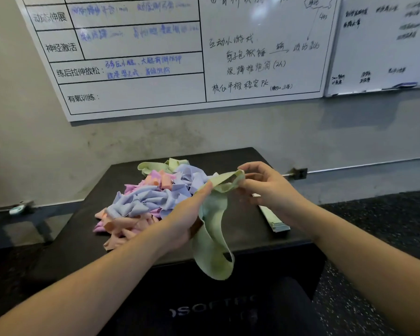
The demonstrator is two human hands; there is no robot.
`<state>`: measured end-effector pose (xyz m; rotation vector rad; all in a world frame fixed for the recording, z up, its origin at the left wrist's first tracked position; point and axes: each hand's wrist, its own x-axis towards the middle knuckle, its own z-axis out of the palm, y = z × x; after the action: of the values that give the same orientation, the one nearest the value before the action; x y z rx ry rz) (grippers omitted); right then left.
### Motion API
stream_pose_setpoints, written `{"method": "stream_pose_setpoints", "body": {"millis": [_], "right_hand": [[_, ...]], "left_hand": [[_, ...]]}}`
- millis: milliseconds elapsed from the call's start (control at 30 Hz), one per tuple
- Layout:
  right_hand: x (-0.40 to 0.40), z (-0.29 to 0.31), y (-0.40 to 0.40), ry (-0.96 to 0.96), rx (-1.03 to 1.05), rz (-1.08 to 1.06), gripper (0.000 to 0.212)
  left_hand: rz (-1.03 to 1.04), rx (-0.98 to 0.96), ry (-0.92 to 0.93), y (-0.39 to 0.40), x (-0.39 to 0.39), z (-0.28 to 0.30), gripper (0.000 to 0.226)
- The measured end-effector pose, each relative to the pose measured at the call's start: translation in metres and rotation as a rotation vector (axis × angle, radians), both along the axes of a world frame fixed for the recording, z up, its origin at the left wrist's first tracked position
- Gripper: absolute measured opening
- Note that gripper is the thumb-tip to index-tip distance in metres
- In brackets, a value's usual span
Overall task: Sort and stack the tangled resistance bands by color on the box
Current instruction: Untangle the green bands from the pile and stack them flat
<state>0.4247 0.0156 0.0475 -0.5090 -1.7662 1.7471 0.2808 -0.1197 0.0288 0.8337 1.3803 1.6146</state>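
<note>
Whiteboards (141,57) hang above a black box (243,226), where both hands grasp one green band (214,229): left hand (187,214) gripping, right hand (262,187) pinching. Tangled bands (148,197) lie at nine o'clock, stacked green bands (274,219) at three.

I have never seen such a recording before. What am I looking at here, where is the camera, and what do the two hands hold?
There is no machine here: a person works with bare hands. The single picture comes from a camera worn on the head, looking forward and down, so the arms reach in from below. In front stands a black box against a wall with whiteboards. On the box lies a tangled pile of bands in lilac, pink, peach and light green. To the right of it lies a flat stack of pale bands, already sorted. The left hand and the right hand both pinch one green band, whose loop hangs down over the box's front edge.
</note>
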Motion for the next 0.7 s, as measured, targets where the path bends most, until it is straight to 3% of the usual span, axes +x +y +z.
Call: {"method": "stream_pose_setpoints", "body": {"millis": [100,167,267,367,500,633,700], "right_hand": [[-0.001,0.0,0.0,-0.028,0.0,-0.064,0.021],[-0.003,0.0,0.0,-0.022,-0.029,-0.105,0.022],[-0.001,0.0,0.0,-0.055,-0.021,-0.122,0.024],[0.002,0.001,-0.003,-0.026,0.0,-0.117,0.021],[0.009,0.003,-0.006,0.031,0.057,-0.064,0.016],[0.017,0.001,-0.011,0.052,-0.033,0.188,0.022],[0.016,0.001,-0.015,0.025,-0.089,0.216,0.023]], "left_hand": [[-0.086,-0.007,0.02,0.005,0.001,-0.009,0.015],[-0.143,-0.04,0.057,0.002,-0.003,-0.012,0.051],[-0.164,-0.075,0.099,-0.002,-0.007,-0.018,0.065],[-0.171,-0.087,0.211,-0.005,-0.005,-0.021,0.059],[-0.027,-0.022,0.27,-0.004,-0.005,-0.021,0.041],[0.158,-0.049,0.38,-0.001,-0.008,-0.014,0.008],[0.291,-0.069,0.272,0.001,-0.012,-0.01,0.009]]}}
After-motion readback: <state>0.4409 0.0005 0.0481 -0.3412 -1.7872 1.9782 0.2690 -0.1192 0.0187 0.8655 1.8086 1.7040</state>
